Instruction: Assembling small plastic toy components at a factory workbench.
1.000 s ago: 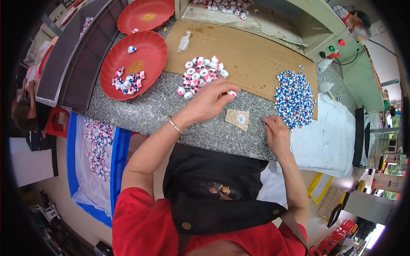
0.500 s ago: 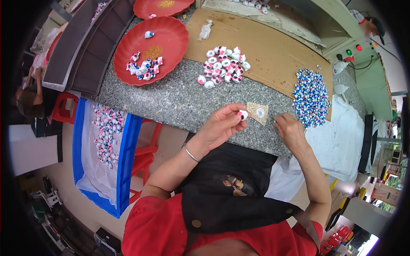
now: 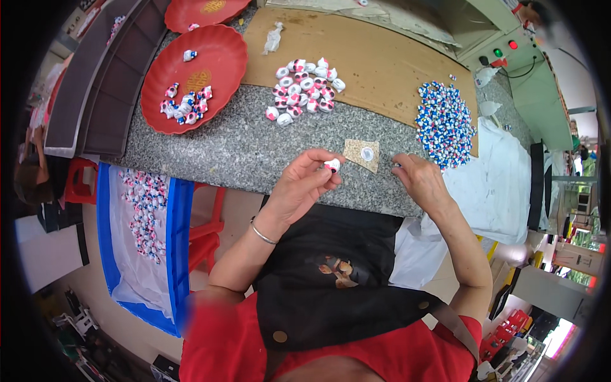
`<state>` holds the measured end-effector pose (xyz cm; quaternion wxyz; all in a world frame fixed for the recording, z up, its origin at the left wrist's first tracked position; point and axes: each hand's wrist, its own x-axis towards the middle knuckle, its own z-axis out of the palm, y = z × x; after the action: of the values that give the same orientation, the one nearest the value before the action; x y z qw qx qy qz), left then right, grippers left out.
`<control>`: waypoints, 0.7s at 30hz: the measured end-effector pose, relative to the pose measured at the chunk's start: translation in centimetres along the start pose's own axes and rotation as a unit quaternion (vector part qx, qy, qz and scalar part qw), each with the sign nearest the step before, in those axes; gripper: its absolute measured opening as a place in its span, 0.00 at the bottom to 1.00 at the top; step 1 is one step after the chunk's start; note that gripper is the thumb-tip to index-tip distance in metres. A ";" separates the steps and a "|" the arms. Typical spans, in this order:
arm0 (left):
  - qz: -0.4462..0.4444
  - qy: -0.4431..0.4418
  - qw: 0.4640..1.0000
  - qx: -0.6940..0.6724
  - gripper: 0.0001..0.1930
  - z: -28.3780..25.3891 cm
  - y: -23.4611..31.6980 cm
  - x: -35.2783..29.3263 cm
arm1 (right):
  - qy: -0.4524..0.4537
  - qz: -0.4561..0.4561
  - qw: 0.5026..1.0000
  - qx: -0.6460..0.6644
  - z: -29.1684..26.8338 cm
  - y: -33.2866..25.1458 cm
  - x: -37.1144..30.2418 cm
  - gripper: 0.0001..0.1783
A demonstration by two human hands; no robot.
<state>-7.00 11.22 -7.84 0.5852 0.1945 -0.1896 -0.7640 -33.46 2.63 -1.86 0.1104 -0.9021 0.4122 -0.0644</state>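
Note:
My left hand [image 3: 299, 184] is closed in a pinch, holding a small white-and-pink figurine head [image 3: 332, 166] just above the granite counter's near side. To its right lies a small tan speckled pad [image 3: 354, 153] with a round white spot on it. Beyond the pad, my right hand [image 3: 425, 183] has its fingertips pressed together on a tiny blue-and-white piece [image 3: 398, 165], mostly covered by the fingers. Several similar heads [image 3: 304, 90] sit in a cluster farther back. At the right is a heap of small blue-and-white figurine bodies [image 3: 445, 124].
A red scalloped plate [image 3: 226, 57] bears several joined figurines; another red plate [image 3: 175, 16] stands behind it. Brown cardboard [image 3: 382, 60] covers the counter's back. A blue crate [image 3: 180, 248] with figurines is at lower left, near red stools [image 3: 207, 245]. White plastic [image 3: 493, 184] hangs at right.
The whole view has shifted, so the counter's things appear farther left and higher. Both hands have drawn slightly away from the pad, each keeping its pinch.

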 end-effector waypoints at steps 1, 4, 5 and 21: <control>0.004 -0.005 1.000 0.002 0.10 0.0 0.0 0.0 | -0.009 0.002 1.000 -0.005 -0.1 0.0 0.0 0.07; 0.005 -0.020 1.000 -0.003 0.09 -0.2 -0.1 -0.2 | -0.074 -0.007 0.996 -0.056 0.7 0.8 -0.4 0.09; 0.006 -0.018 1.000 -0.003 0.09 -0.3 0.0 -0.2 | -0.075 -0.009 0.996 -0.056 0.7 0.7 -0.5 0.09; -0.035 0.032 0.997 0.064 0.14 -0.6 0.4 -0.4 | 0.026 -0.023 0.998 0.043 0.7 -0.4 0.4 0.08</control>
<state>-6.23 11.49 -8.15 0.5501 0.2623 -0.2120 -0.7640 -32.71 2.70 -2.45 0.1372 -0.9037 0.3909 -0.1085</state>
